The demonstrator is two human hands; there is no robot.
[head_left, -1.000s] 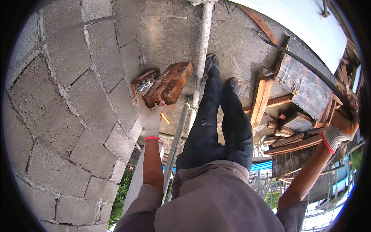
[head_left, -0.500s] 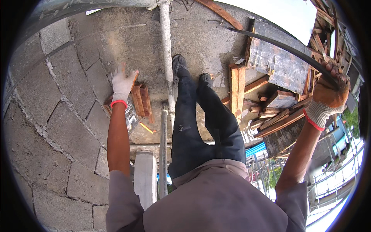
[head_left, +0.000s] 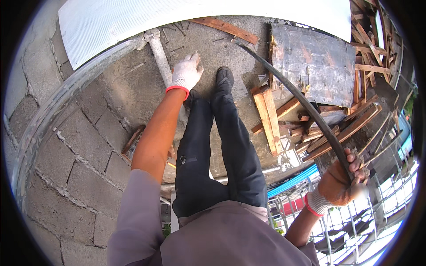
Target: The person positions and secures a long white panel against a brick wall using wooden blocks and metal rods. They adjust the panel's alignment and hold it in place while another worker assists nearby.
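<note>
Concrete floor (head_left: 242, 64); right hand (head_left: 341, 181) gripping one dark bar (head_left: 312, 111); left hand (head_left: 186, 72) unclenched near one pole (head_left: 159, 56).

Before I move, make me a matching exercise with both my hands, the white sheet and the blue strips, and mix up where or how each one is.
Things:
1. left hand
2. right hand
3. white sheet
4. blue strips

Places or states:
A. gripping the dark bar
B. between the trousers and the right hand in the picture
C. fingers extended, no held object visible
D. along the top of the picture

Right pairs: 1-C, 2-A, 3-D, 4-B.
</note>
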